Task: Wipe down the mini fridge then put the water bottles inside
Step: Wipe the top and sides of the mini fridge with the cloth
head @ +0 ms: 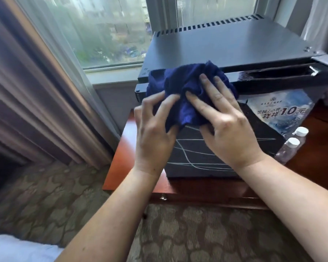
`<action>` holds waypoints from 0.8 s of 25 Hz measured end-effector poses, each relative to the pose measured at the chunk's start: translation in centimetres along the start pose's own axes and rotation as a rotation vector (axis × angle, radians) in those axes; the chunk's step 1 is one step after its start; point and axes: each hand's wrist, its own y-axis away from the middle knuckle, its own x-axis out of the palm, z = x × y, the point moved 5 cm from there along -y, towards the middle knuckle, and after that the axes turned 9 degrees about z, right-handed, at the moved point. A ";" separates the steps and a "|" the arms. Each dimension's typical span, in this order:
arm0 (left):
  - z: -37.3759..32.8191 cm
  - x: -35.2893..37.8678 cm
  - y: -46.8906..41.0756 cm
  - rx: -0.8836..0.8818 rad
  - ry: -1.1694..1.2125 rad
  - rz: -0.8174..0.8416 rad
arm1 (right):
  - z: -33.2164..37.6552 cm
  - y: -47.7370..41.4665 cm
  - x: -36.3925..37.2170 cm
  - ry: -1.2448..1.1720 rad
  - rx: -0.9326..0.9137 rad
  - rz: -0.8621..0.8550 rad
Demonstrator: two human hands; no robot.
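Observation:
A black mini fridge [225,44] stands on a reddish wooden table [119,157] by the window. Its door front carries pale scribbled lines and a printed blue-white sticker [280,112]. A dark blue cloth [184,86] is bunched against the upper left of the door, over its top edge. My left hand [153,127] grips the cloth's lower left part. Over the cloth's right side lies my right hand [225,121], fingers spread and thumb tucked under the fabric. Two clear water bottles [292,146] with white caps stand to the right of the fridge.
A window [110,31] and grey curtains [32,95] lie to the left and behind the fridge. Patterned carpet [197,233] covers the floor below the table's front edge. A white fabric corner [17,248] shows at bottom left.

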 end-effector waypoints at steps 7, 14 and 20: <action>3.8 5.0 5.3 -0.155 0.089 0.036 | -0.2 3.9 5.0 0.063 -0.019 0.175; 8.2 10.1 9.2 -0.217 0.230 -0.027 | -1.8 8.4 12.0 0.067 0.033 0.239; 14.2 17.1 16.1 -0.323 0.297 0.158 | -3.5 16.5 21.1 0.157 0.096 0.411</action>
